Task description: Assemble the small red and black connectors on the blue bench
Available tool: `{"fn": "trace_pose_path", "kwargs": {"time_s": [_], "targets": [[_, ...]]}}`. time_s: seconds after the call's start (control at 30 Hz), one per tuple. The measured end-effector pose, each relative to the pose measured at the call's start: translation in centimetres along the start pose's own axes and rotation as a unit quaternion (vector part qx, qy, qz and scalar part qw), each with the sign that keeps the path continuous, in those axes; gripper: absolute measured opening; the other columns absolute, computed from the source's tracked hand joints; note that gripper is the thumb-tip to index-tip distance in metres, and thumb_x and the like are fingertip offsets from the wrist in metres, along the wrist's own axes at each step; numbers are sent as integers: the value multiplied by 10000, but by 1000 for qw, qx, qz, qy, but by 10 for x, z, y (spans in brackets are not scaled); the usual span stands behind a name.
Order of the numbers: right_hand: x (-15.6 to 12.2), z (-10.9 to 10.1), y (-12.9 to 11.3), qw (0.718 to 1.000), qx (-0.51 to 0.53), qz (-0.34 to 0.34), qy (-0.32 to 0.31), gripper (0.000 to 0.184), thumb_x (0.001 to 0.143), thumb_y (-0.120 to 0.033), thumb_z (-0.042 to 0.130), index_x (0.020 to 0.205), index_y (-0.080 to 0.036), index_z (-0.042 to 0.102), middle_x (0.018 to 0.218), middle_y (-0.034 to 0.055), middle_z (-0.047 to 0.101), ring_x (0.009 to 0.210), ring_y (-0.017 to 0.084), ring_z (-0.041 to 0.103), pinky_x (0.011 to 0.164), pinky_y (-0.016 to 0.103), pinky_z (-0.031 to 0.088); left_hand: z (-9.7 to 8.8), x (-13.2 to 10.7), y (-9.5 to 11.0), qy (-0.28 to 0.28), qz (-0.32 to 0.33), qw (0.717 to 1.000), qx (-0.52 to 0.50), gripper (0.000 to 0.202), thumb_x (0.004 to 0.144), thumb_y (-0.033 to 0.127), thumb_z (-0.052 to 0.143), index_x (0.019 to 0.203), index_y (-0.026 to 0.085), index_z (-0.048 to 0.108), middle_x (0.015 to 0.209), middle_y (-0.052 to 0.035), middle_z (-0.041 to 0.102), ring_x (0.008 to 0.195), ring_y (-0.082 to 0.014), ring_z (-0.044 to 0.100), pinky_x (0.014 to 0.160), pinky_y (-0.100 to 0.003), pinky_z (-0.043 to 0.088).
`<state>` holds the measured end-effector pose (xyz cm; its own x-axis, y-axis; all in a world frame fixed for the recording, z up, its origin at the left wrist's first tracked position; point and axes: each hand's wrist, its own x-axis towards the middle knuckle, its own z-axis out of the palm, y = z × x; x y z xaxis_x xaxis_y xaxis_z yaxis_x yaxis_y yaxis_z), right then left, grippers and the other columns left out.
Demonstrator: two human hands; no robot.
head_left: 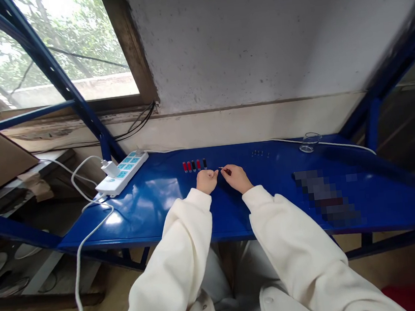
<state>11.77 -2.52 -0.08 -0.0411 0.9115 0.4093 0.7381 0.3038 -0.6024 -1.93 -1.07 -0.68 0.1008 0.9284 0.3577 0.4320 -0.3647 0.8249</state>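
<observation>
My left hand (206,181) is closed above the middle of the blue table, thumb pointing right. Whatever its curled fingers hold, if anything, is hidden. Just to the right, my right hand (236,177) pinches a small thin light-coloured piece (221,168) that points toward the left hand; its exact kind is too small to tell. A short gap separates the two hands. Beyond the left hand stand several small red and black cylinders in a row, among them a red one (185,166) and a black one (204,163). Several tiny metal pieces (257,153) stand farther right.
A white power strip (124,174) with a plugged-in adapter lies at the left end of the blue table (236,221). A clear glass cup (307,144) is at the back right. A blurred dark object (325,197) lies nearer. A white cable runs along the back edge.
</observation>
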Motion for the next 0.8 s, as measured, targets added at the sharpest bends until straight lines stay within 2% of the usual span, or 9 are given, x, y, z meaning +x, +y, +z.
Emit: {"fn": "trace_pose_path", "kwargs": {"time_s": [0.13,0.33,0.5,0.8], "targets": [[0,0,0,1000,1,-1,-2,181,765,-241,460,746,-182,630,743,35,644,656,142,562,622,243,403,3,1,-4,8,6,1000,-2,456,714,298,488,477,183,115,454,53,131,443,-61,140,442,-242,137],[0,2,2,1000,-7,-4,-2,185,768,-249,457,741,-186,628,727,30,640,656,143,560,615,242,394,1,0,0,-14,-33,999,-30,444,714,294,497,458,182,152,407,49,223,417,-56,228,435,-224,183],[0,1,2,1000,-8,-2,-6,191,767,-251,454,740,-186,631,736,32,643,656,141,560,614,241,396,0,-1,4,0,-65,996,-64,443,694,313,540,447,182,196,402,48,264,415,-57,283,423,-212,215],[0,0,1,1000,-4,9,-12,188,770,-253,459,752,-195,636,758,27,652,688,146,578,647,247,412,-2,-1,6,21,-56,992,-107,416,694,311,549,491,191,206,432,55,294,401,-61,322,403,-199,240]]}}
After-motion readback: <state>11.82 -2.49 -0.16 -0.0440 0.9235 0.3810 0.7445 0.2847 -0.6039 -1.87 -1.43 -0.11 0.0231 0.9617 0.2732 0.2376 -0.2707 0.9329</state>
